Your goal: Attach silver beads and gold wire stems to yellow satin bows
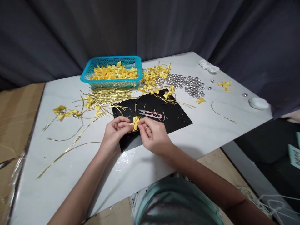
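My left hand (114, 131) and my right hand (152, 134) meet over the near edge of a black mat (173, 117). Both pinch a small yellow ribbon bow (135, 122) between their fingertips. A thin gold wire runs under the bow by my right fingers. Pink thread snips (151, 114) lie on the mat just beyond my hands. A bundle of gold wire ties (110, 95) lies left of the mat.
A teal basket (112, 82) of yellow bows stands at the back. Finished bows on wires (154, 76) and several silver bells (187, 83) lie behind the mat. Loose bows (62, 112) and long gold wires lie left. A white object (258, 103) sits far right.
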Demonstrator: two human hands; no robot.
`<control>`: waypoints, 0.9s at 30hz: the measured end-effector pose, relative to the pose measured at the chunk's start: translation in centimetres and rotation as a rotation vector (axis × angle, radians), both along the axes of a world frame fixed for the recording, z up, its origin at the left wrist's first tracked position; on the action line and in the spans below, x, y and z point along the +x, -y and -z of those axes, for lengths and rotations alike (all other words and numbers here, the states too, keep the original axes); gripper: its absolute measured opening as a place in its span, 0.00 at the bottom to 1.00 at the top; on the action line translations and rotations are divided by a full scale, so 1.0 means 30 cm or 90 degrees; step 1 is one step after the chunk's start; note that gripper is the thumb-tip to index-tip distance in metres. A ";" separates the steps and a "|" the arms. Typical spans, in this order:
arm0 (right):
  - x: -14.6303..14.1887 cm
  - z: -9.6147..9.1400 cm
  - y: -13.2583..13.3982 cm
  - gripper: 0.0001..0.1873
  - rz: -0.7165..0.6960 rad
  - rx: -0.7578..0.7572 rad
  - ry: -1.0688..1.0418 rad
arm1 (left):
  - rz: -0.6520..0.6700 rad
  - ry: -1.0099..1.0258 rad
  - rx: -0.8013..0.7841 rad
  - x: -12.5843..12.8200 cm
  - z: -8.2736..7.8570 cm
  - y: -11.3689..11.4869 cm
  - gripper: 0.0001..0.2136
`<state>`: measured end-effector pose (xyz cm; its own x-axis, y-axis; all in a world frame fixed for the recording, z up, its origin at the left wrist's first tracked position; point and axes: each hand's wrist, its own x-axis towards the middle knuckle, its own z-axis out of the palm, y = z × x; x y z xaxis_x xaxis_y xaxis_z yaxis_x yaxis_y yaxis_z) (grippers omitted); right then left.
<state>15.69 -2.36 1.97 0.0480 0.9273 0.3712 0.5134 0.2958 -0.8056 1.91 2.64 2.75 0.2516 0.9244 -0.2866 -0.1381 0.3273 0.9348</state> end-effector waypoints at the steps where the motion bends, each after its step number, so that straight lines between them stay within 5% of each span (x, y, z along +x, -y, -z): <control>1: 0.000 -0.001 0.001 0.04 0.000 -0.001 0.000 | 0.002 0.002 -0.005 -0.001 0.000 0.000 0.12; 27: 0.018 -0.003 -0.002 0.05 -0.027 -0.021 0.037 | -0.014 -0.036 0.038 0.001 0.000 0.006 0.15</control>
